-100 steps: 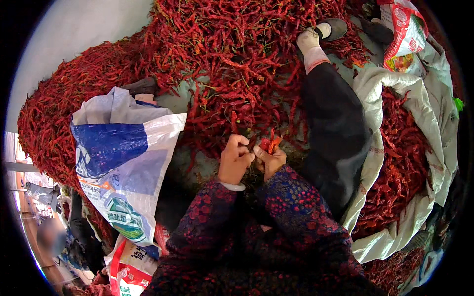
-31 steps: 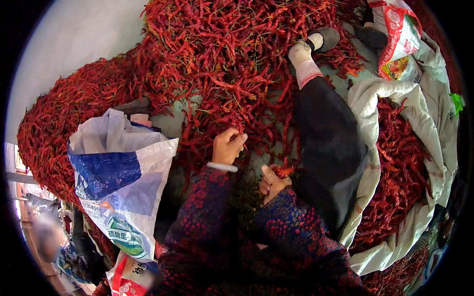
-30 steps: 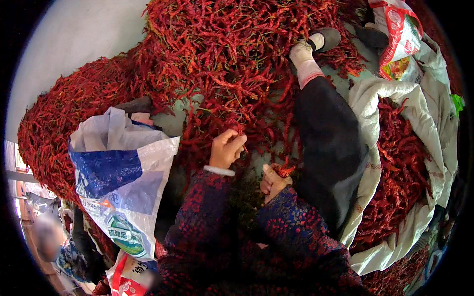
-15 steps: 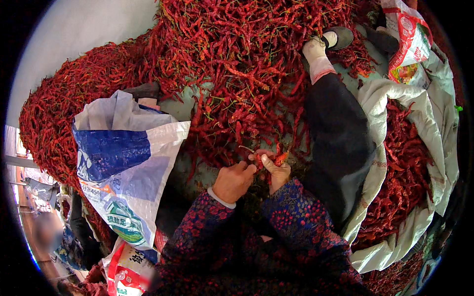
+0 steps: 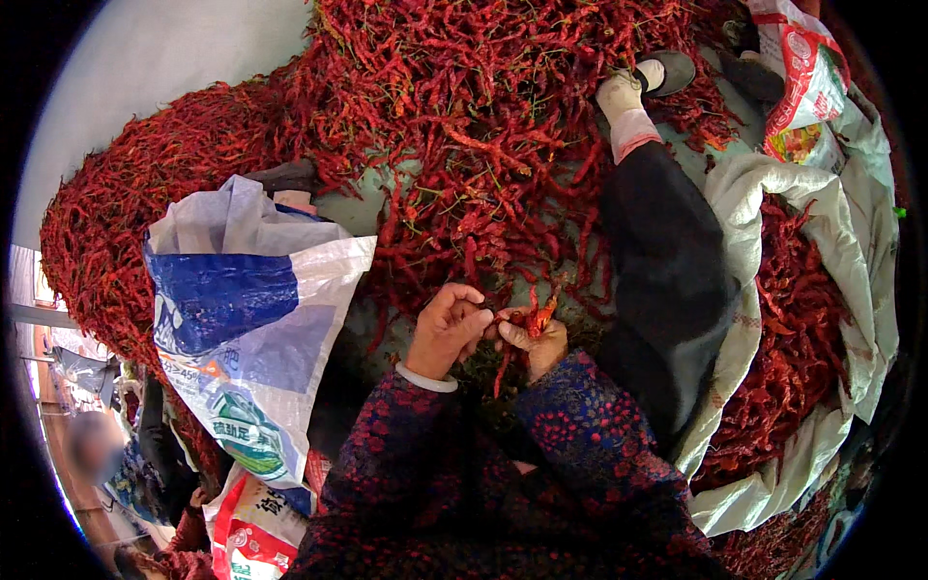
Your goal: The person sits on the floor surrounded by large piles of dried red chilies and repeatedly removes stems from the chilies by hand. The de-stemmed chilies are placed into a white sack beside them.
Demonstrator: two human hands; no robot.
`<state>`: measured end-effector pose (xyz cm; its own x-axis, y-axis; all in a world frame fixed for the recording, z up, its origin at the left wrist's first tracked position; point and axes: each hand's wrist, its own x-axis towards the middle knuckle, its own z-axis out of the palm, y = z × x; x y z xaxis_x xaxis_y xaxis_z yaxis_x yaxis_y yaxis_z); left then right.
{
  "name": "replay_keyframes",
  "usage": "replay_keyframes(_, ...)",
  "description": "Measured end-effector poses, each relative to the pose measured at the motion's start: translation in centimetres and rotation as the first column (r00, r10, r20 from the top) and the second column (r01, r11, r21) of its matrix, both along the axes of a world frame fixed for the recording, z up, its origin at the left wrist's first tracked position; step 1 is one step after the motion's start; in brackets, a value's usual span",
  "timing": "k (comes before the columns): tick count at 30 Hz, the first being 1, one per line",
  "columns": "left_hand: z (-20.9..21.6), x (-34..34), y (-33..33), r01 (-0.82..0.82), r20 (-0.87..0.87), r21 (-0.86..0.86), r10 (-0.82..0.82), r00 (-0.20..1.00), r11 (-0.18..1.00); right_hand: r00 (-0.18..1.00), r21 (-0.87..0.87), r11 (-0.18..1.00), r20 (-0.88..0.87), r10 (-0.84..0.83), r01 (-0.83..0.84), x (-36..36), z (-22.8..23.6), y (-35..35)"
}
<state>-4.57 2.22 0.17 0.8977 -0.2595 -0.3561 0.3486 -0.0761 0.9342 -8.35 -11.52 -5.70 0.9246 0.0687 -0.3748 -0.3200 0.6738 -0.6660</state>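
Observation:
My right hand (image 5: 543, 346) is closed on a few dried red chili peppers (image 5: 541, 311). An orange-red one sticks up above the thumb, and another thin pepper (image 5: 502, 372) hangs down below the fingers. Close beside it, my left hand (image 5: 447, 333) is half curled, its thumb and index finger apart and its thumb tip near the right fingertips. I see nothing held in it, though its inner fingers are partly hidden. Beyond both hands spreads a large heap of red chili peppers (image 5: 454, 145), many with green stems.
On the right, an open white woven sack (image 5: 739, 208) holds red peppers, next to my dark-trousered leg (image 5: 662, 242). A blue and white sack (image 5: 227, 300) lies over my other leg. Beyond stands a red and white sack (image 5: 807, 82). Another person (image 5: 145, 474) is at the lower left.
My left hand has drawn back slightly left and its fingers have opened from a pinch. The peppers in my right hand now point more upward, and one hangs below.

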Motion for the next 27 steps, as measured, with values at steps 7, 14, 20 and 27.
replay_keyframes(7,-0.3,-1.0,-0.3,0.02,0.433,0.312,-0.161,0.887,0.95,0.987,-0.037,0.987,0.006,0.158,-0.158,-0.6,0.8,0.2)
replay_keyframes(14,1.1,-1.8,0.0,-0.058,-0.112,-0.273,0.029,0.993,0.96,0.971,0.072,0.968,0.022,0.24,-0.241,-0.7,2.9,-0.8)
replay_keyframes(20,1.8,-2.6,0.7,-0.085,-0.272,-0.589,-0.099,0.957,0.804,0.953,0.136,0.966,0.243,0.182,-0.22,-0.8,1.4,-0.8)
replay_keyframes(27,-0.8,-3.9,2.2,0.459,0.453,0.689,-0.828,0.331,0.561,0.984,0.474,0.876,0.178,0.003,-0.088,-0.1,-2.1,-2.2)
